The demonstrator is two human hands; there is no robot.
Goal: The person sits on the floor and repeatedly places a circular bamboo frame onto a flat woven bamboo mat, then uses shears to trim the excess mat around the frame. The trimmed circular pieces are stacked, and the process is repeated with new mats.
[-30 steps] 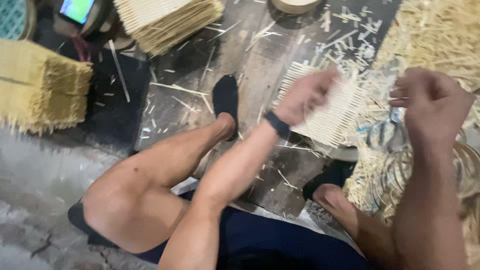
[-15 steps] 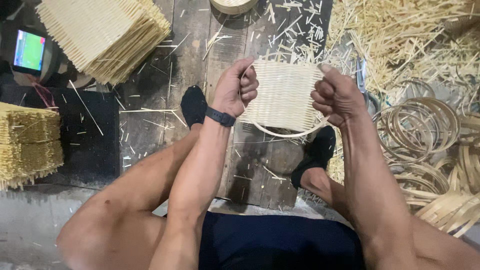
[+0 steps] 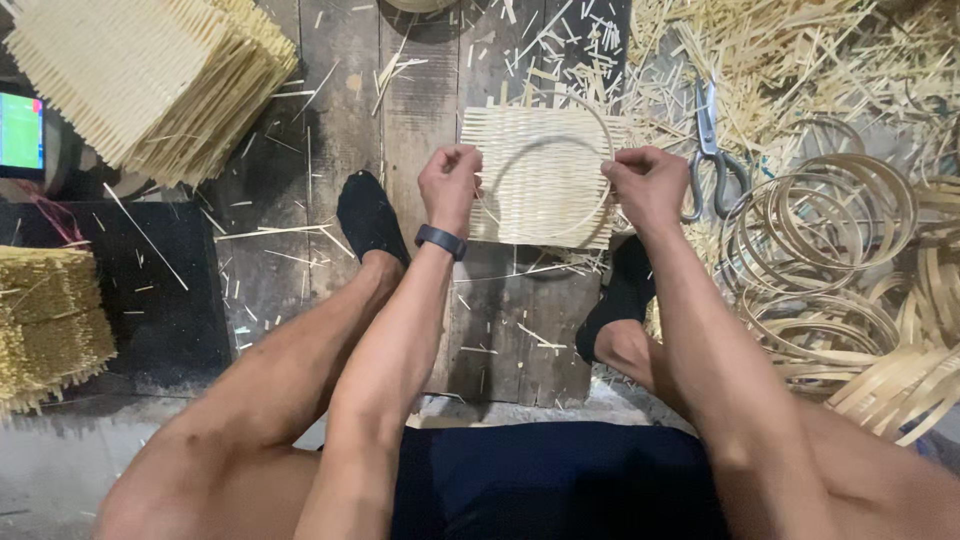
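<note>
Two stacks lay at your far left: a yellow bundle (image 3: 45, 325) low beside a dark mat (image 3: 150, 290), and a pile of woven mats (image 3: 140, 85) above it, next to a small lit screen (image 3: 20, 130). Your left foot, in a black sock (image 3: 368, 215), rested on the floor planks (image 3: 340, 120), which were littered with bamboo slivers. Your left hand (image 3: 450, 188), a black band (image 3: 440, 240) on its wrist, was closed, pinching the left edge of a square woven mat (image 3: 540, 175) together with a thin hoop (image 3: 545, 150) laid against it. The mat was held up between your hands, above the planks and between your feet. Your right hand (image 3: 650, 188) was closed too, gripping the mat's right edge and the hoop there. Just beyond that hand, scissors (image 3: 708, 150) lay on the strewn scraps. Farther right, loose bamboo rings (image 3: 830, 215) were heaped, overlapping one another.
</note>
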